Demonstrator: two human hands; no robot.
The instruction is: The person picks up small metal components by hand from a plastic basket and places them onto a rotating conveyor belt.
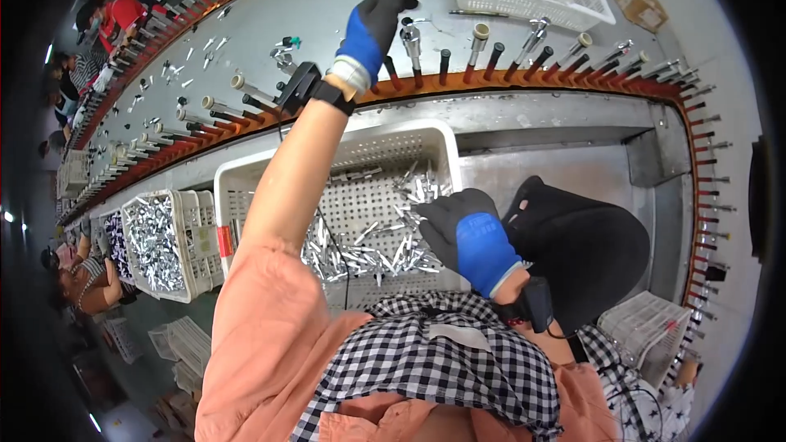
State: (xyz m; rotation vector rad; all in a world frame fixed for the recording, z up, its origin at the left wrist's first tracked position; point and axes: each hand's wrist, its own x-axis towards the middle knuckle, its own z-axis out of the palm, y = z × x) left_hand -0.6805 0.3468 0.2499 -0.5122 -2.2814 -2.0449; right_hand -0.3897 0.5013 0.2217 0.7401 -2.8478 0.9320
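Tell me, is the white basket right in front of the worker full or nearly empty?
Nearly empty: the white basket holds only a thin scatter of small metal parts, with its perforated floor showing.

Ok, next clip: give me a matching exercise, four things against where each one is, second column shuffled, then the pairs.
Things:
1. left hand
2. right hand
3. white basket of metal pins
4. far white basket

Places:
A. on the grey table beyond the orange rail
B. down in the near basket, on the metal pins
C. raised at the row of pegs on the orange rail
D. just below the rail, in front of the person

Pairs: 1-C, 2-B, 3-D, 4-A
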